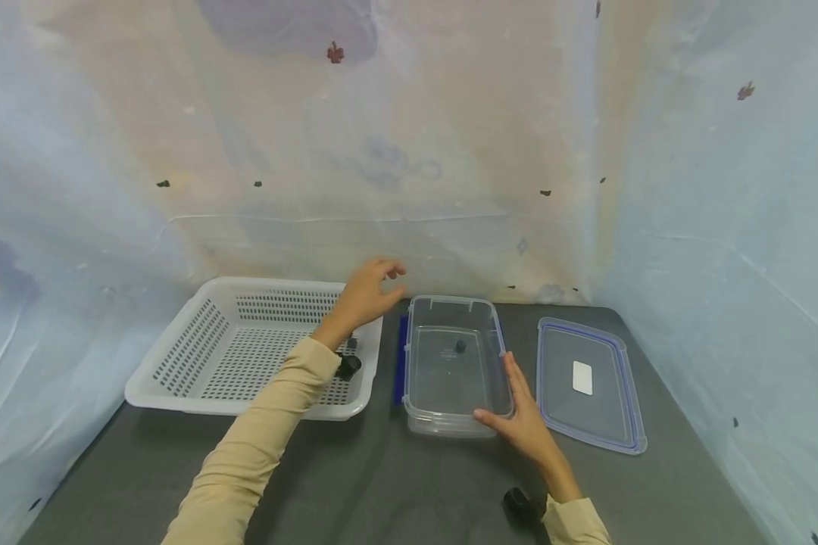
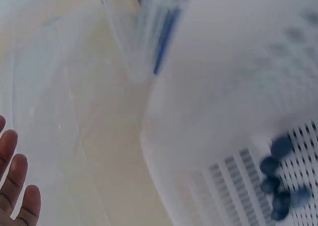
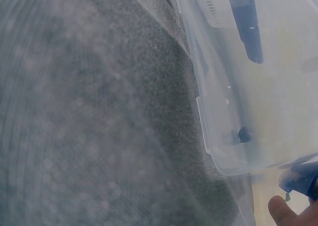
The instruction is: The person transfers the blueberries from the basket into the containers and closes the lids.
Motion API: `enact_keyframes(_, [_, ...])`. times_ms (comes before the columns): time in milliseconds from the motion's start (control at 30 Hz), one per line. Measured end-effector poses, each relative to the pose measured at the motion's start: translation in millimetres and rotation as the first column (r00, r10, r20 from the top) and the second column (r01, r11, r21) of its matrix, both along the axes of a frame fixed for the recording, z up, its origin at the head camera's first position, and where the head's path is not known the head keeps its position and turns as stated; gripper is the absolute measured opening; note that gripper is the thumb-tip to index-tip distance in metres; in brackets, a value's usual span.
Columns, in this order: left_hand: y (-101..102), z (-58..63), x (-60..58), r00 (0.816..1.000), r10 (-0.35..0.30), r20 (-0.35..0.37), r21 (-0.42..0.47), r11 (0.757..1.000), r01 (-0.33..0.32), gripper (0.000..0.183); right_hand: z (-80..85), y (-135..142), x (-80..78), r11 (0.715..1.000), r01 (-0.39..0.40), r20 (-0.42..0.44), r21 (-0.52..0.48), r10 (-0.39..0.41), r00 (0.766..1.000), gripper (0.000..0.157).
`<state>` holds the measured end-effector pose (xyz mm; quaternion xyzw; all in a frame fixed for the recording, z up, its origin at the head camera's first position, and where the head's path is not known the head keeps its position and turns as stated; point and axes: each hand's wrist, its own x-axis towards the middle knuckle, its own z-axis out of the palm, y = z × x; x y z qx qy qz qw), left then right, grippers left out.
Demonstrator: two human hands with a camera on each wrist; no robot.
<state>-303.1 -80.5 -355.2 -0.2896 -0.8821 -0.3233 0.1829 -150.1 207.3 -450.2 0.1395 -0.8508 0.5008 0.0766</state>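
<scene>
My left hand (image 1: 369,291) hovers above the far right corner of a white perforated basket (image 1: 139,386), fingers loosely bent with nothing between them. Its fingers (image 2: 15,181) also show at the left edge of the left wrist view. Several small dark blue, berry-like round things (image 2: 270,165) lie together on the basket floor, mostly hidden by my arm in the head view. To the right stands a clear plastic container (image 1: 443,382) without its lid, with one dark round piece (image 1: 460,346) inside. My right hand (image 1: 523,420) rests against its near right corner, thumb at the front rim and fingers along the side.
A clear lid (image 1: 562,371) with a blue seal and white label lies right of the container. Along the container's left side runs a blue strip (image 1: 401,359). Patterned sheeting (image 1: 416,151) hangs behind and beside the dark grey tabletop (image 1: 354,484).
</scene>
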Motion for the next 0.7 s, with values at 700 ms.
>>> enact_keyframes(700, [-88.2, -36.2, -18.3, 0.982, 0.118, 0.144, 0.052, 0.991, -0.127, 0.024, -40.0, 15.5, -18.3, 0.999, 0.014, -0.044, 0.045, -0.012, 0.999, 0.109])
